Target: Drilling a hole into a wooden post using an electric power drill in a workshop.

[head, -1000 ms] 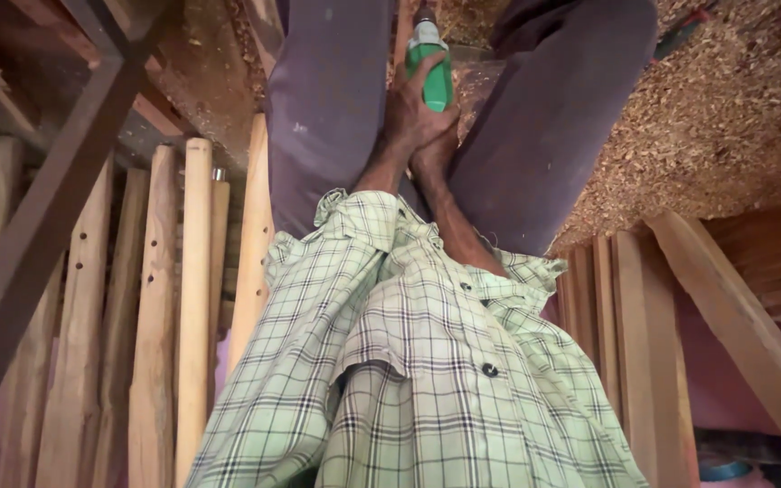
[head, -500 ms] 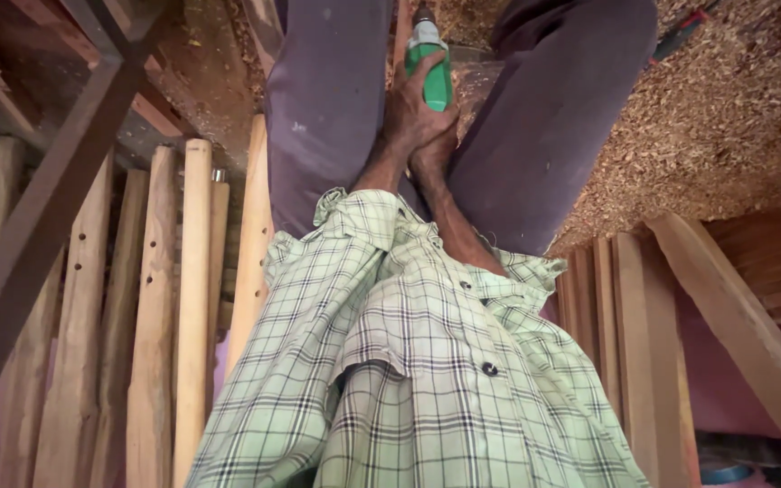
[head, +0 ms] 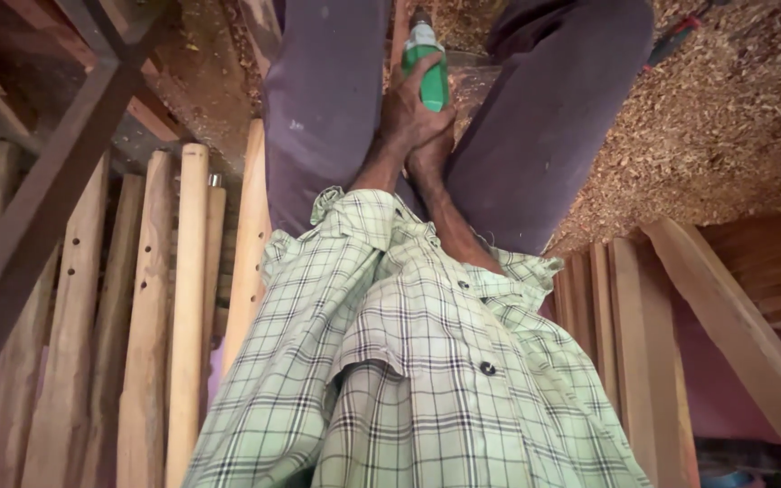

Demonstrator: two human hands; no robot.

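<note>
Down between the knees, a green tool (head: 430, 77) sits clasped in both hands: the left hand (head: 409, 113) wraps its body in a clenched grip, the right hand (head: 431, 154) pressed just beneath, also closed on it. Dark trousers (head: 327, 99) flank it; sawdust (head: 725, 117) covers the floor, wooden posts (head: 187, 298) leaning left
</note>
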